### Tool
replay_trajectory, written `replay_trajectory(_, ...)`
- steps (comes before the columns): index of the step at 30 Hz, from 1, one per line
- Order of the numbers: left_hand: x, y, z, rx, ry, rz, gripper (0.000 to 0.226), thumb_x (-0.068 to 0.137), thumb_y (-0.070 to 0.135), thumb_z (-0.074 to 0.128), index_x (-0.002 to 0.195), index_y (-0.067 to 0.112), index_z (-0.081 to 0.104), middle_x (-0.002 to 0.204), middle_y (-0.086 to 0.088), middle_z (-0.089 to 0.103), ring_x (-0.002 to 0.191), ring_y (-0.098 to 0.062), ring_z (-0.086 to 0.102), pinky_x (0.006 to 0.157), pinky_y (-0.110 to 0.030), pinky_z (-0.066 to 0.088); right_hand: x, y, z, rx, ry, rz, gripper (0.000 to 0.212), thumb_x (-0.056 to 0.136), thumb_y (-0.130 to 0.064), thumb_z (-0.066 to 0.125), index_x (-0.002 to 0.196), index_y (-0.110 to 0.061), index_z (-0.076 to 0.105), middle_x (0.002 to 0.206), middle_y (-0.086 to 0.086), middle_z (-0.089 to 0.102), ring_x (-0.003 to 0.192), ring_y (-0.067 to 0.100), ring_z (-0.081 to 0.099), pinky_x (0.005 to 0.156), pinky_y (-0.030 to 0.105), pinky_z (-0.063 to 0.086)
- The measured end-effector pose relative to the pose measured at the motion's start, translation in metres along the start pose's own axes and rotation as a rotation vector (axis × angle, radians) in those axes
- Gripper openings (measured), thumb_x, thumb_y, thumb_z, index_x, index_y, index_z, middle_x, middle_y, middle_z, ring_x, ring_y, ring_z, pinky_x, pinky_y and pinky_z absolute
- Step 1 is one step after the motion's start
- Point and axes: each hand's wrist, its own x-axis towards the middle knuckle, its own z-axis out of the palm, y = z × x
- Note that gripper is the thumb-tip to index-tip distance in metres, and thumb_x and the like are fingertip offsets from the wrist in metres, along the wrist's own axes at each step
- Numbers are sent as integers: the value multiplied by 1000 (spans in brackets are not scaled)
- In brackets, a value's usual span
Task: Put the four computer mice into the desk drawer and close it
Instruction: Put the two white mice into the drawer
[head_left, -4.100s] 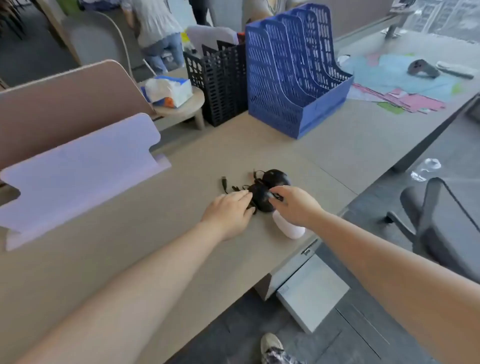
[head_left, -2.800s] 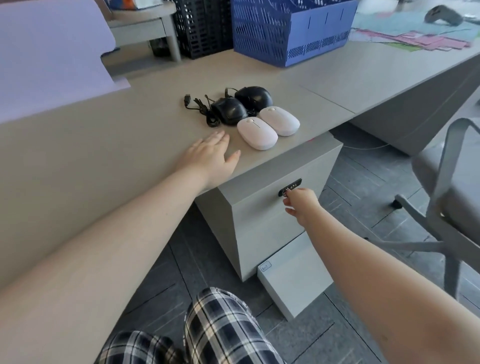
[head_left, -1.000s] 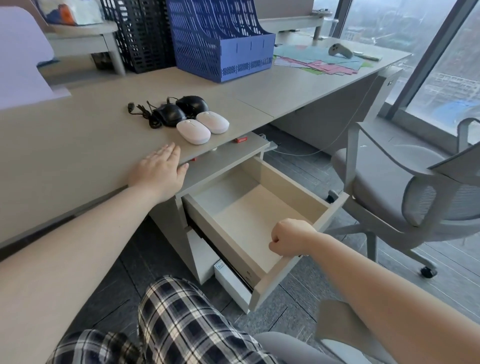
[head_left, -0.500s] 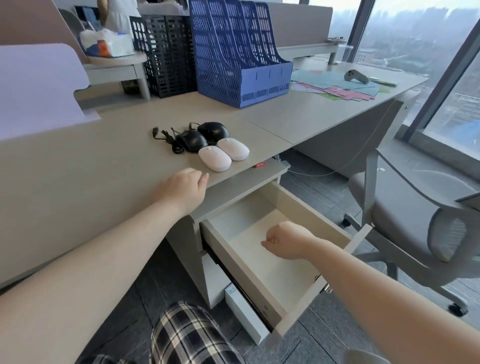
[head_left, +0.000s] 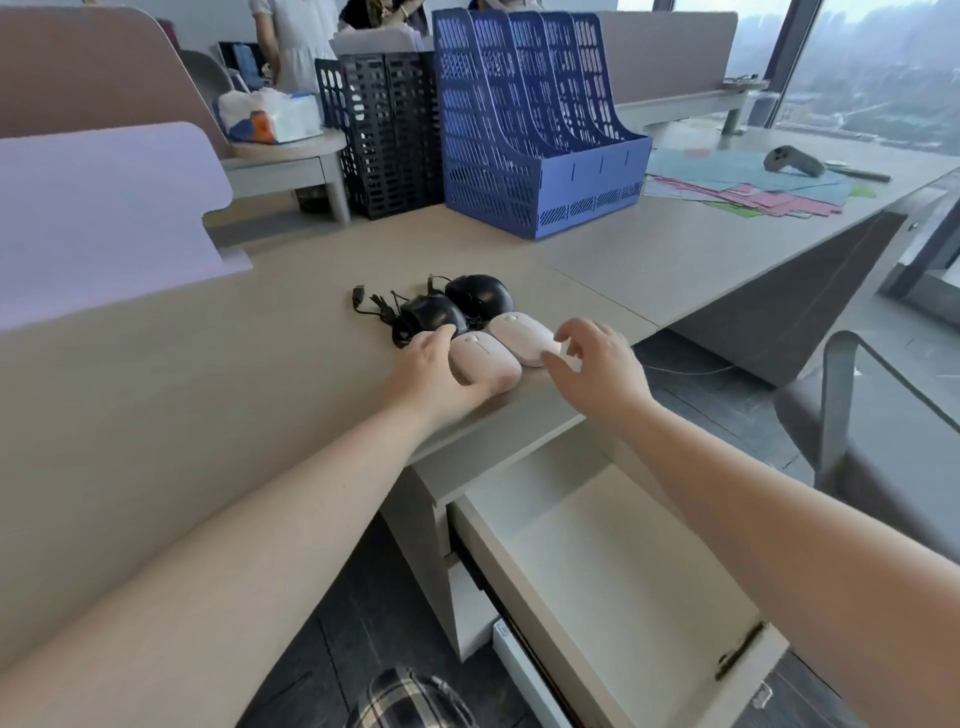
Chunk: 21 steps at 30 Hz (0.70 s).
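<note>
Four mice lie in a cluster near the desk's front edge: two black wired mice (head_left: 434, 314) (head_left: 478, 293) behind, two white mice in front. My left hand (head_left: 431, 374) cups the near white mouse (head_left: 483, 358), with fingers on its left side and the thumb along its front. My right hand (head_left: 597, 369) is spread open, and its fingertips touch the right side of the far white mouse (head_left: 522, 335). Below the desk edge the drawer (head_left: 623, 561) stands pulled out, with nothing inside.
A blue file rack (head_left: 530, 130) and a black mesh rack (head_left: 384, 140) stand behind the mice. Coloured papers (head_left: 748, 187) and a grey controller (head_left: 792, 161) lie far right. A lilac divider (head_left: 104, 218) is at left and a grey chair (head_left: 857, 426) at right.
My right hand pulled the drawer open, let go of it and rose to the far white mouse. My left hand slid forward from the desk edge onto the near white mouse.
</note>
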Motion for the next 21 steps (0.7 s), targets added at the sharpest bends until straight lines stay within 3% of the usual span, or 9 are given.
replay_trajectory(2,7,0,4,-34,-24,-6,93,67,56,76,140,14,37,144,-8,41,134,-24,39,102,-34,37,17,-4,7,42,-73,48,46,85,-38,59,127,-23,50,124,5,57,121,28,47,93,39,42)
replay_trajectory(5,13,-1,6,-72,-41,-20,95,61,61,77,136,14,42,140,-6,45,131,-23,42,100,-33,38,35,-13,15,25,-134,56,58,80,-43,60,134,-27,44,130,6,57,125,30,47,103,45,41)
replay_trajectory(11,20,3,4,-50,-101,4,112,60,60,79,148,14,29,151,-4,38,139,-19,35,110,-31,31,43,-19,8,80,-248,63,58,83,-38,61,136,-19,45,129,9,60,119,30,54,99,38,44)
replay_trajectory(16,10,16,4,-5,-95,-28,114,61,60,79,149,12,23,153,-5,33,141,-21,32,110,-33,30,40,-11,-6,2,-264,81,77,76,-36,70,143,-17,38,135,8,55,124,27,51,92,30,42)
replay_trajectory(21,-18,38,9,-6,-66,9,110,62,57,79,148,14,26,154,-2,33,142,-17,30,109,-30,30,16,4,-29,12,-209,135,76,75,-37,73,140,-15,42,131,10,58,118,29,54,88,33,46)
